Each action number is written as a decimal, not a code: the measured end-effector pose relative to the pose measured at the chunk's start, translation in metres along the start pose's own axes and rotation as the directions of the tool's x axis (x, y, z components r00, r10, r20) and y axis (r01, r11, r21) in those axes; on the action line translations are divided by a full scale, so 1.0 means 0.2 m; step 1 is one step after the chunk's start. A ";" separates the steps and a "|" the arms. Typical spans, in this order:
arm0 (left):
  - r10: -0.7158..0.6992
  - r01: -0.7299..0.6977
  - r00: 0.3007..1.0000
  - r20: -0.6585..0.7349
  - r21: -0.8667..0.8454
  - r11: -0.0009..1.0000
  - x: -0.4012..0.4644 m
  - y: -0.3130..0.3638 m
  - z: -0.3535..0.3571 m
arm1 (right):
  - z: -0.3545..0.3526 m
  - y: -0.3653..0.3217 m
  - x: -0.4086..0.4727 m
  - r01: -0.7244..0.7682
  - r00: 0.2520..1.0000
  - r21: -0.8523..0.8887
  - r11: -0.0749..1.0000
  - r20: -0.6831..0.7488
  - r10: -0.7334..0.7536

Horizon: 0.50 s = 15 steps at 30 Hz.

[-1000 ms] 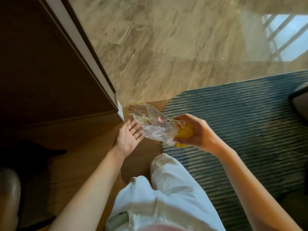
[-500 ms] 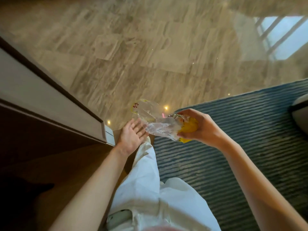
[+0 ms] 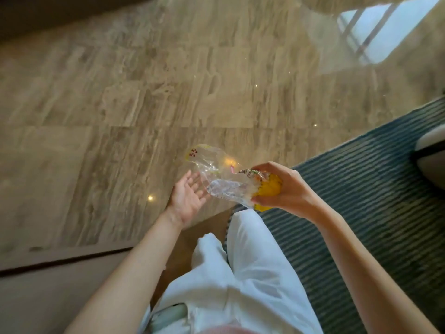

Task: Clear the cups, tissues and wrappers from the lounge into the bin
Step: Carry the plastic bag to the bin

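Clear plastic wrapper stays bunched in the right hand; the left hand lies flat beside it. With the dark cabinet gone from view, the person seems bound for a bin not yet visible.

The right hand grips the yellow end of a crumpled clear plastic wrapper, which trails left over the marble floor. The left hand lies palm-up with fingers straight, just beside the wrapper's loose end. White trousers fill the near middle; a striped blue rug lies right.
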State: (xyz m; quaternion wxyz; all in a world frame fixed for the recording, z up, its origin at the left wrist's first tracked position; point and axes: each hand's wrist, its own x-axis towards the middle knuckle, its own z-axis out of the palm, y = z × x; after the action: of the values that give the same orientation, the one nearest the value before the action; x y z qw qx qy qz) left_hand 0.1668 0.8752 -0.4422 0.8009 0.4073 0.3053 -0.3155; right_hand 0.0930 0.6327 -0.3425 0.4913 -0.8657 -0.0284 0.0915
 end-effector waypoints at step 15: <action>-0.040 0.038 0.996 0.085 0.025 0.999 0.99 0.55 1.14 | -1.04 0.33 1.01 -0.088 0.993 0.014 0.996 -0.080 0.089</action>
State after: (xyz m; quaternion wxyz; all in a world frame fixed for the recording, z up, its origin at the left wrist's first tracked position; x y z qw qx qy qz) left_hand 0.4239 0.6836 -0.4294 0.8020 0.3969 0.2749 -0.3519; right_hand 0.3270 0.4507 -0.3203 0.4918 -0.8666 0.0305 0.0782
